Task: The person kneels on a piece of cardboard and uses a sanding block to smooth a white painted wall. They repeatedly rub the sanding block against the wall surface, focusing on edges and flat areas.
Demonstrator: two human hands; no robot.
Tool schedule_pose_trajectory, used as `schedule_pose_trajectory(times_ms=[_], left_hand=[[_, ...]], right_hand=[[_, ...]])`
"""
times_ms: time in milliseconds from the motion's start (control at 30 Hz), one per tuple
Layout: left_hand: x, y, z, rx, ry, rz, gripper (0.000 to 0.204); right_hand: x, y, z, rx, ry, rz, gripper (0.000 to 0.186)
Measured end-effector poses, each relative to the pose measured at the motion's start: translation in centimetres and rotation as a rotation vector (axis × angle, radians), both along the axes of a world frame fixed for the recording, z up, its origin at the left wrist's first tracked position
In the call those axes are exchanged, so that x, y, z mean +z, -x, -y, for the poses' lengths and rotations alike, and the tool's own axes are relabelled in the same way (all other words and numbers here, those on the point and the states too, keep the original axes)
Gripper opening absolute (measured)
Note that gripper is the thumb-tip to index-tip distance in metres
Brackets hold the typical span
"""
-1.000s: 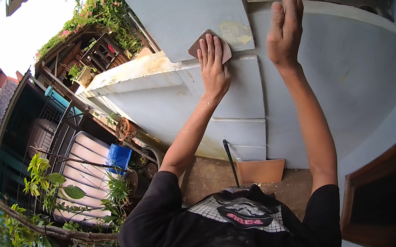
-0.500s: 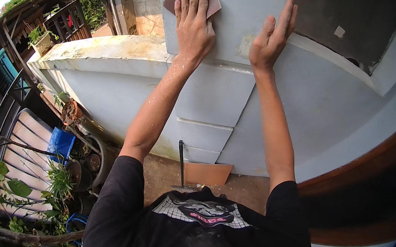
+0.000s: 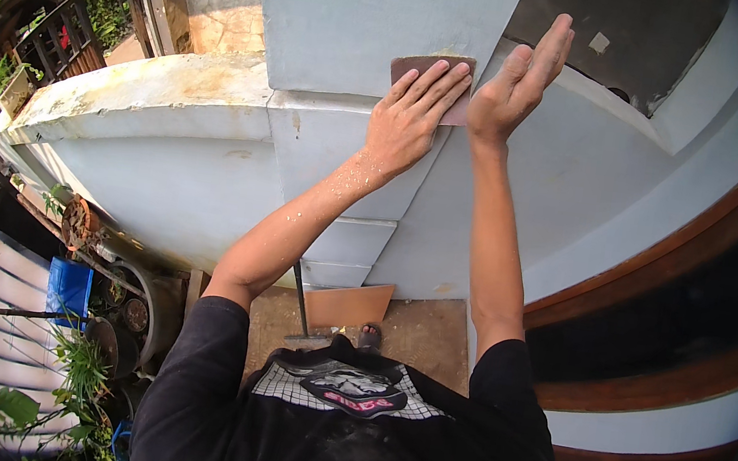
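A brownish sheet of sandpaper (image 3: pixel 428 61) lies against the pale blue-grey wall pillar (image 3: pixel 359 24), at its right edge near the lower corner. My left hand (image 3: pixel 406 124) presses it there with fingers laid flat; part of the sheet is hidden beneath them. White dust specks cling to my left wrist and forearm. Just right of it, my right hand (image 3: pixel 510 95) is raised beside the pillar's edge, fingers straight and close together, thumb along them, with nothing seen in it. Whether its far side touches the pillar I cannot tell.
A dark recessed panel (image 3: pixel 614 30) is set in the wall at upper right. A low wall (image 3: pixel 183 85) runs left. Below stand a long-handled tool (image 3: pixel 300 301) and a tan board (image 3: pixel 350 303). Potted plants (image 3: pixel 81 221) and a blue container (image 3: pixel 69 289) are at lower left.
My left hand has slid the sandpaper down and right across the pillar, close to my right hand. The view has shifted, and a foot now shows below. The right hand stays raised.
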State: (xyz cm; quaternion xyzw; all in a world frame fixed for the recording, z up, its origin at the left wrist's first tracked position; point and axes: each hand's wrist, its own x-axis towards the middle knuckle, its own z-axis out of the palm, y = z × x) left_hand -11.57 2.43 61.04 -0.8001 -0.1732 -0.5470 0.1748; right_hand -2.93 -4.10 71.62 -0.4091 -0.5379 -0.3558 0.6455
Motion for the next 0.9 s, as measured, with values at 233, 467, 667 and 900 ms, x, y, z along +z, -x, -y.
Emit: schedule_pose_trajectory(times_ms=[233,467,667,900], left_hand=[[9.6,0.1,-0.9,-0.080,-0.101,0.079,0.052],[10.8,3.9,-1.0,-0.498,0.074,-0.045,0.055],[8.3,9.2,-2.6,-0.469,-0.020,0.225,0.057],[5.1,12.9,-6.3,-0.140,-0.058,0.612,0.058]], right_hand=[[-1.1,-0.7,-0.2,0.018,-0.012,0.148,0.056],[-1.2,-0.8,-1.2,-0.077,0.128,0.318,0.052],[-2.4,0.5,-1.3,-0.386,0.307,0.333,0.083],[-0.3,1.6,-1.1,-0.459,0.382,0.446,0.093]])
